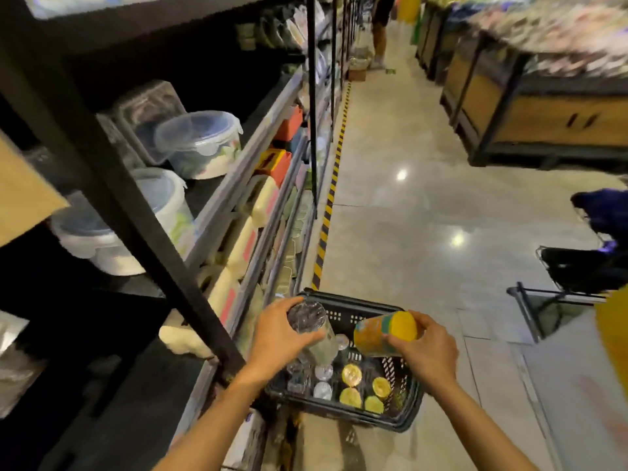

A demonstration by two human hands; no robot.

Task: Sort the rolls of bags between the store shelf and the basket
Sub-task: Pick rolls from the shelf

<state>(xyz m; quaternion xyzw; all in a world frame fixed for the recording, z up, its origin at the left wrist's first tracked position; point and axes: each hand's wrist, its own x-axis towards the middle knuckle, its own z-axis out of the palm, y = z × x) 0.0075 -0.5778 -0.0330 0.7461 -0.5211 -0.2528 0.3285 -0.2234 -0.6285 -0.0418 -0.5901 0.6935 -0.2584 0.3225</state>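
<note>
A black plastic basket (413, 407) stands on the floor beside the store shelf (238, 185). Inside it several rolls stand on end: clear ones (322, 390) on the left, yellow ones (351, 375) on the right. My left hand (277, 338) grips a clear roll of bags (314, 329) above the basket's left side. My right hand (424, 351) grips a yellow roll of bags (384, 333) above its right side. Both rolls are tilted with their ends toward me.
The shelf on my left holds clear lidded tubs (200, 144) and pale yellow packs (238, 246). A yellow-black floor stripe (328, 212) runs along its base. A produce stand (530, 107) is across the aisle, a dark cart (577, 270) at right, a person (380, 25) far down.
</note>
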